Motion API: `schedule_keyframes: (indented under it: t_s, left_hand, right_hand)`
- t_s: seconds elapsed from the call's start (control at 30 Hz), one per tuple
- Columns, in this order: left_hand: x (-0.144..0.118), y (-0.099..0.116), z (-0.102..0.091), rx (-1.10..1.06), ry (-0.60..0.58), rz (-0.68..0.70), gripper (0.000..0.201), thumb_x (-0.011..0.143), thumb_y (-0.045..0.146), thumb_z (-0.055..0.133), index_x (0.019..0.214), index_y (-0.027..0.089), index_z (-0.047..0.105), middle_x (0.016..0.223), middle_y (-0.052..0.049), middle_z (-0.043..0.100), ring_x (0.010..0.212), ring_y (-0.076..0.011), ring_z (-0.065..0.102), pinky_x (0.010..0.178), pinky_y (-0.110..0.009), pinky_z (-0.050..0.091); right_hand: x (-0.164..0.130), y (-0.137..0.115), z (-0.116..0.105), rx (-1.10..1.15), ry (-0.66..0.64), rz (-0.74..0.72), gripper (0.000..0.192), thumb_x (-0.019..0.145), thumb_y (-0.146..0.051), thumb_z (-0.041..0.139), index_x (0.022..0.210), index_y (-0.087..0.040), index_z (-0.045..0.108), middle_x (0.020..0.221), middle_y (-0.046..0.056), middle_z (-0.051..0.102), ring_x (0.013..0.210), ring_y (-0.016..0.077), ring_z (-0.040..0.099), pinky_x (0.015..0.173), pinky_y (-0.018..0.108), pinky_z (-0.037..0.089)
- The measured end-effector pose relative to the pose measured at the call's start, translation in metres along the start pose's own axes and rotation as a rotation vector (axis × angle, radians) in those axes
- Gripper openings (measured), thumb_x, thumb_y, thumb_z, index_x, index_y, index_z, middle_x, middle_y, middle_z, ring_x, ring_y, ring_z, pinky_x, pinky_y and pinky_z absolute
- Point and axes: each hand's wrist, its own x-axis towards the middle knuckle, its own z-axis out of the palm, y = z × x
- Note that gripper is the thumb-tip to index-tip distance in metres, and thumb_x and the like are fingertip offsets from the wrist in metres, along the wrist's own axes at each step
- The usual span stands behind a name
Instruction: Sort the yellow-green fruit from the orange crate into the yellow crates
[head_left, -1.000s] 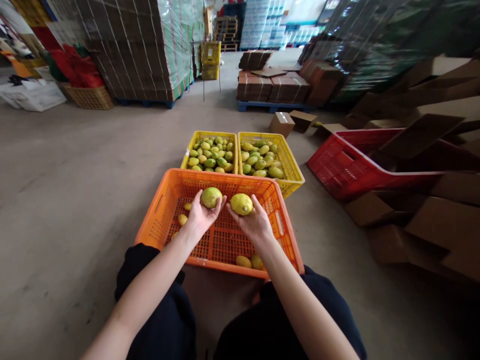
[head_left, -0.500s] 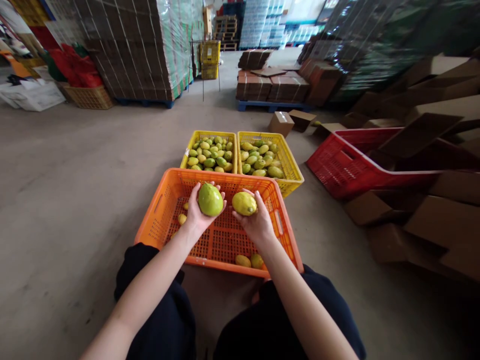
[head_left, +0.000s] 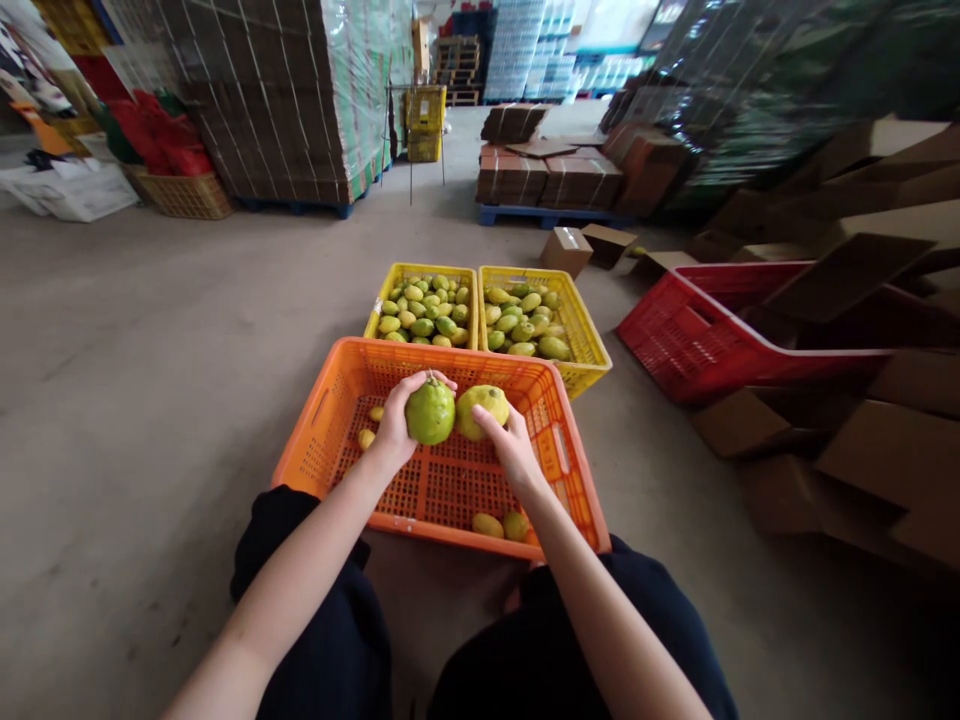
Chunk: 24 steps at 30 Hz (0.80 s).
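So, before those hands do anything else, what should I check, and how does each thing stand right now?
1. Left hand has hold of the green fruit: ok, fingers wrap round it.
2. Right hand has hold of the yellow fruit: ok, thumb laid across it.
3. Held fruits apart: cannot tell; they meet in this view, but the contact isn't clear.
4. Orange crate below both hands: ok.
5. Fruit inside that crate gathered together: not ok; some lies at the left, some at the near right.
6. Undersides of the held fruits visible: not ok, they're hidden.
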Motion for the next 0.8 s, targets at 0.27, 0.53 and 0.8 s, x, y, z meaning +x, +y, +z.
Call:
schedule_keyframes:
  t_s: [0.27, 0.53, 0.8]
  left_hand:
    - [-0.0033, 0.0021, -0.0066, 0.175, -0.047, 0.120, 0.014, 0.075, 0.028, 0.067, 0.068, 0.016, 0.073, 0.082, -0.004, 0.072, 0.083, -0.0187, 0.065, 0.080, -0.024, 0.048]
    - [-0.0012, 0.0029, -0.0085, 0.338, -0.092, 0.239, 0.024, 0.080, 0.033, 0.059, 0.072, 0.018, 0.076, 0.080, -0.004, 0.073, 0.077, -0.0173, 0.064, 0.073, -0.024, 0.047]
    - [0.0030, 0.0011, -0.0100, 0.207, 0.011, 0.123, 0.024, 0.074, 0.031, 0.058, 0.069, 0.016, 0.076, 0.080, -0.006, 0.075, 0.076, -0.0188, 0.067, 0.073, -0.026, 0.050]
  right_hand:
    - [-0.0072, -0.0065, -0.0003, -0.011, -0.051, -0.050, 0.031, 0.065, -0.027, 0.083, 0.089, -0.024, 0.064, 0.079, -0.005, 0.065, 0.074, 0.0142, 0.055, 0.068, 0.023, 0.045]
    - [-0.0080, -0.0055, -0.0011, -0.128, -0.105, -0.082, 0.038, 0.061, -0.031, 0.085, 0.087, -0.024, 0.058, 0.075, -0.006, 0.062, 0.067, 0.0126, 0.053, 0.062, 0.024, 0.045]
    - [-0.0069, 0.0000, 0.0008, -0.146, -0.107, -0.069, 0.051, 0.052, -0.029, 0.090, 0.089, -0.023, 0.056, 0.079, -0.004, 0.062, 0.070, 0.0136, 0.055, 0.064, 0.026, 0.047]
